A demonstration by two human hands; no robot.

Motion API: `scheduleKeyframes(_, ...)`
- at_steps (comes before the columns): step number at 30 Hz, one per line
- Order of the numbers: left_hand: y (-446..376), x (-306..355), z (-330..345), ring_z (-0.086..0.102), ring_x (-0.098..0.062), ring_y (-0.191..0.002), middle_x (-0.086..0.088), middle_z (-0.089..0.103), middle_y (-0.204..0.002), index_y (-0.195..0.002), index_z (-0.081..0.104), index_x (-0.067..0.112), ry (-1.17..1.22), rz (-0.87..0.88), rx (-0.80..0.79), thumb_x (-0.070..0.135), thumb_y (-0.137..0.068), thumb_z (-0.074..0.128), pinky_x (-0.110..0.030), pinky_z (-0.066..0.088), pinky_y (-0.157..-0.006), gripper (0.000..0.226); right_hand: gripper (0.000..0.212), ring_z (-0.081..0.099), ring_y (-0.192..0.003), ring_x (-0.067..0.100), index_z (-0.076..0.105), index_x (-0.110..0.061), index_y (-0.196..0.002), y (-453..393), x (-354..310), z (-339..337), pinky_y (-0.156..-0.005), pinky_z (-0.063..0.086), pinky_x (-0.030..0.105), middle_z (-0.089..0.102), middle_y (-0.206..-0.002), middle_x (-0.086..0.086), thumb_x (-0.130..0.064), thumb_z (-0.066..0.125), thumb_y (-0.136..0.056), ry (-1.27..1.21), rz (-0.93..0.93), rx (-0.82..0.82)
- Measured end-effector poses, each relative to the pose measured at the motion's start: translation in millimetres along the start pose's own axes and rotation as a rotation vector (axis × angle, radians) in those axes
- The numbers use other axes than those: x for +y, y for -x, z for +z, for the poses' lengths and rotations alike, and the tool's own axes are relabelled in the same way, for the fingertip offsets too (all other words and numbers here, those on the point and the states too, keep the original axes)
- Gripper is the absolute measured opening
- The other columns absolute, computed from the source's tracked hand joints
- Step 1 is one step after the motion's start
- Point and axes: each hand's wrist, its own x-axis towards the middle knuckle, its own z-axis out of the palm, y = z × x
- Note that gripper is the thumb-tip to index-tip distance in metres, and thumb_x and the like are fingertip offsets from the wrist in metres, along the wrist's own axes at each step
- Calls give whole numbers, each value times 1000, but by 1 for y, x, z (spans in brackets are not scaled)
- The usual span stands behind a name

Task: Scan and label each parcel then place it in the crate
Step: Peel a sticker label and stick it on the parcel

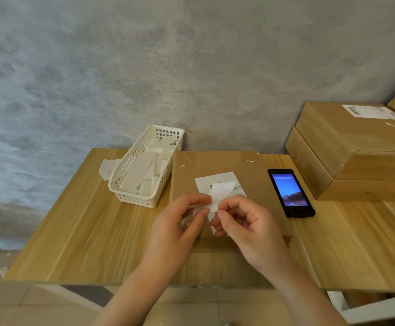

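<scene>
A flat brown cardboard parcel point(217, 165) lies on the wooden table point(79, 231) in front of me, with a white printed sheet point(217, 181) on its top. Above it, my left hand point(175, 229) and my right hand point(246, 229) both pinch a small white label point(220, 192) between thumb and fingers, its backing partly peeled. A black handheld scanner point(289, 192) with a lit screen lies on the table just right of the parcel.
A white perforated basket point(130, 196) with several white labels stands left of the parcel, a paper slip beside it. Two stacked cardboard boxes point(356, 147) sit at the right, the top one bearing a label. A grey wall rises behind.
</scene>
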Motion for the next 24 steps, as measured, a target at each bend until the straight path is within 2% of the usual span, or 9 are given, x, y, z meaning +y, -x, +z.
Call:
scheduleKeyframes(4, 0, 3, -2, 61, -5, -107, 19, 67, -108, -107, 66, 31, -152, 142, 16, 31, -90, 61, -14, 48, -80, 18, 11, 68, -71, 21, 68, -20, -84, -1, -2, 3, -71, 60, 44, 70, -76, 8, -12, 61, -87, 7, -22, 6)
scheduleKeyframes(7, -2, 6, -3, 60, -7, -98, 19, 65, -98, -100, 66, 29, -212, 242, 45, 34, -87, 61, -17, 48, -76, 14, 12, 68, -70, 20, 67, -22, -83, -1, -3, 5, -70, 59, 45, 71, -75, 2, -13, 61, -88, 60, -53, 13)
scheduleKeyframes(11, -5, 5, -7, 60, -6, -90, 19, 64, -91, -91, 71, 26, -233, 234, 74, 35, -84, 63, -19, 48, -74, 14, 9, 67, -68, 18, 67, -23, -83, -2, -4, 5, -64, 56, 33, 70, -74, -3, -17, 63, -88, 192, -131, 27)
scheduleKeyframes(16, -6, 5, -9, 59, -7, -84, 18, 63, -90, -81, 68, 32, -228, 152, 89, 38, -80, 61, -12, 43, -69, 9, 5, 67, -70, 17, 67, -15, -84, -7, -4, 8, -61, 55, 36, 66, -74, -9, -13, 64, -87, 348, -202, 22)
scheduleKeyframes(19, -11, 1, -16, 58, -14, -78, 9, 63, -80, -78, 63, 32, -105, 27, 108, 34, -79, 61, -20, 46, -65, 3, 10, 66, -73, 18, 67, -14, -86, -14, -7, 8, -65, 57, 35, 68, -76, -5, -5, 63, -90, 297, -130, -40)
scheduleKeyframes(22, -19, -10, -36, 57, -12, -70, 2, 63, -76, -78, 61, 28, -41, -61, 197, 15, -87, 61, -25, 48, -62, 16, 13, 69, -77, 18, 66, -12, -85, -31, -11, 4, -71, 59, 33, 70, -81, 2, -5, 59, -92, 175, 84, -21)
scheduleKeyframes(24, -24, -18, -55, 53, -9, -64, 2, 62, -73, -79, 60, 23, -22, -116, 275, 10, -90, 58, -22, 44, -59, 18, 12, 71, -77, 20, 64, -11, -84, -47, -12, 1, -69, 59, 30, 72, -83, 2, -9, 57, -94, 118, 242, 17)
